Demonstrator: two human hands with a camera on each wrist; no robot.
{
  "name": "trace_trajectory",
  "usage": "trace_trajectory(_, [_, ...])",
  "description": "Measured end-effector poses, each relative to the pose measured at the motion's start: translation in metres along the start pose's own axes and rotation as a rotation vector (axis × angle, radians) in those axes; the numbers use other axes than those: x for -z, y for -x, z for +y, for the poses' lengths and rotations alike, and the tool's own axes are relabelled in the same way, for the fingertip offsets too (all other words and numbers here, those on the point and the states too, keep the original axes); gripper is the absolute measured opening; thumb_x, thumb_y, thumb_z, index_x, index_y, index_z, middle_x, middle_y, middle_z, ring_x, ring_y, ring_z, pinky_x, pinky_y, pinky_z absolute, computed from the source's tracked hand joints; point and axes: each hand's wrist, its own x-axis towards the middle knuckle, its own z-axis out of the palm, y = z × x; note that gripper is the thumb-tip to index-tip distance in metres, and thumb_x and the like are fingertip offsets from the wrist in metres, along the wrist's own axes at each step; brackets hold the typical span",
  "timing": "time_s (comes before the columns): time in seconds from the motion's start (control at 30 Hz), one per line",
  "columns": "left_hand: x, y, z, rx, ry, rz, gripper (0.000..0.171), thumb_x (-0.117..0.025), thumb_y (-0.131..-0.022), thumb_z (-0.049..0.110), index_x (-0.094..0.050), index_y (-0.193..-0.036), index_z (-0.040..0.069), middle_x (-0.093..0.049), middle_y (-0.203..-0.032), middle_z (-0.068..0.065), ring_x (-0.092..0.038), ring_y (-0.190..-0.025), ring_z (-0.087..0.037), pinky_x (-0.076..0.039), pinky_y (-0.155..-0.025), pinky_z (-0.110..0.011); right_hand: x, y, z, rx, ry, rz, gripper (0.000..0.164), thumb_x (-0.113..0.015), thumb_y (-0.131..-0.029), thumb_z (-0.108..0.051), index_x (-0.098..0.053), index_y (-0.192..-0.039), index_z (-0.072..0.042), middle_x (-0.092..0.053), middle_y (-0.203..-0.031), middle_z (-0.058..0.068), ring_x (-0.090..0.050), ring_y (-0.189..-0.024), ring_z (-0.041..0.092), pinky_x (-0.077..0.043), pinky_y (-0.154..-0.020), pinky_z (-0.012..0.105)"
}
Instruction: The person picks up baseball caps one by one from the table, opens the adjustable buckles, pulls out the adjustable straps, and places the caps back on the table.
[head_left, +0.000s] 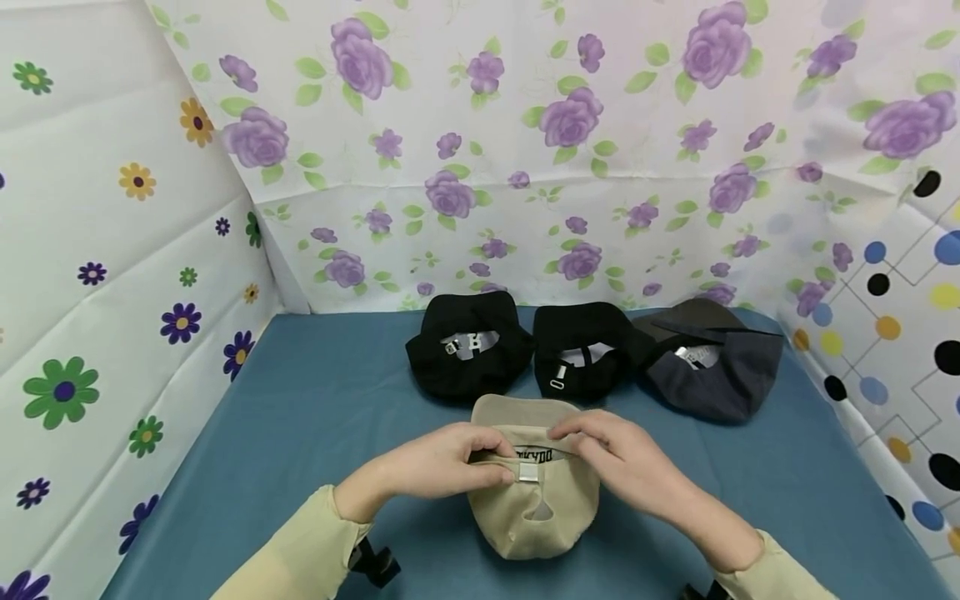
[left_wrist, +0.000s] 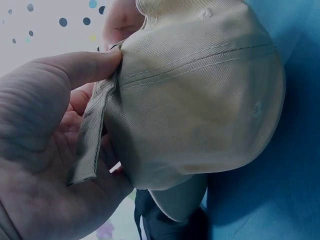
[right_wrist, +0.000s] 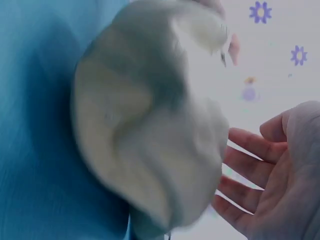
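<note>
A beige baseball cap (head_left: 566, 500) lies front and centre on the blue table, its brim pointing away and dark lettering showing inside. My left hand (head_left: 450, 462) pinches its back rim beside a silver buckle (head_left: 528, 472). In the left wrist view, the thumb presses the rim of the cap (left_wrist: 190, 110) from outside, and a loose strap end (left_wrist: 90, 150) hangs across the palm. At the cap's right side is my right hand (head_left: 630, 458), fingers lightly bent and spread. In the right wrist view its fingertips reach the edge of the cap (right_wrist: 115, 105), which is blurred.
Behind the beige cap, two black caps (head_left: 457, 383) (head_left: 573, 321) and a dark grey cap (head_left: 720, 383) stand in a row, their back openings toward me. Flowered white cloth (head_left: 420, 150) hangs at the back of the blue table (head_left: 322, 383), with patterned cloth along both sides.
</note>
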Motion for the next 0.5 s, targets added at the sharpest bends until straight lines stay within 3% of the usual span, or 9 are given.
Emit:
trace_trajectory(0.2, [-0.003, -0.003, 0.001, -0.001, 0.017, -0.004, 0.008, -0.066, -0.103, 0.027, -0.072, -0.109, 0.026, -0.066, -0.093, 0.009, -0.051, -0.071, -0.007, -0.042, -0.066, -0.022, -0.009, -0.003, -0.014, 0.049, -0.042, -0.166, 0.016, -0.058, -0.105, -0.039, -0.074, -0.1, -0.036, -0.065, -0.093, -0.016, -0.057, -0.079, 0.009, -0.048, -0.07, 0.031])
trace_trajectory(0.37, [-0.003, -0.002, 0.001, 0.019, 0.037, -0.014, 0.009, -0.066, -0.103, 0.03, -0.072, -0.108, 0.028, -0.062, -0.087, 0.007, -0.048, -0.066, -0.008, -0.041, -0.063, -0.023, -0.013, -0.007, -0.006, 0.061, -0.263, -0.28, 0.016, -0.062, -0.105, -0.032, -0.072, -0.1, -0.022, -0.06, -0.083, -0.004, -0.051, -0.068, 0.01, -0.046, -0.062, 0.028])
trace_trajectory(0.5, [-0.002, -0.002, 0.0, 0.032, 0.021, -0.01, 0.011, -0.063, -0.104, 0.034, -0.072, -0.108, 0.029, -0.061, -0.085, 0.007, -0.047, -0.065, -0.008, -0.041, -0.063, -0.023, -0.013, -0.01, 0.002, 0.07, -0.4, -0.332, 0.018, -0.059, -0.106, -0.027, -0.071, -0.102, -0.013, -0.058, -0.082, -0.001, -0.049, -0.069, 0.009, -0.045, -0.062, 0.026])
